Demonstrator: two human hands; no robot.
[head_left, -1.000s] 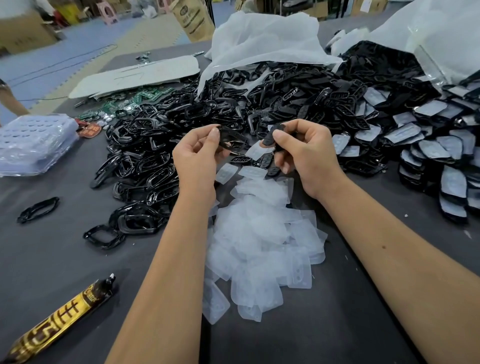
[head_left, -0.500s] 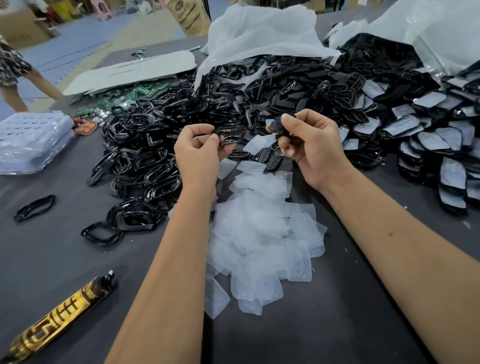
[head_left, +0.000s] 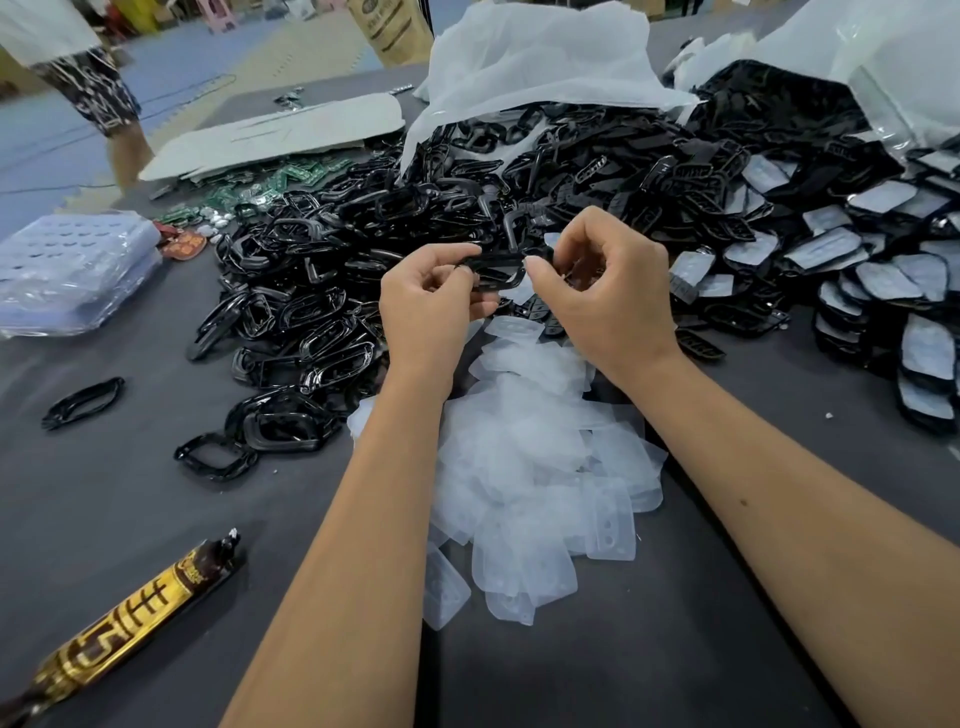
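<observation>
Both hands meet above the table's middle on one black plastic frame (head_left: 496, 270). My left hand (head_left: 423, 306) pinches its left end. My right hand (head_left: 608, 291) grips the right end with thumb and curled fingers; a second small black piece may sit under those fingers, but I cannot tell. Below the hands lies a heap of translucent white pads (head_left: 524, 467). A big pile of black frames (head_left: 332, 291) spreads to the left and behind.
Stacks of black pieces with white pads fitted (head_left: 883, 291) fill the right side. A gold and brown glue tube (head_left: 130, 618) lies front left. A clear plastic tray (head_left: 67, 270) sits at the left edge. White bags (head_left: 530, 57) stand behind; a person (head_left: 93, 88) stands far left.
My hands have come together; the right hand moved left and now holds the same black frame as the left. The person in the background walked closer.
</observation>
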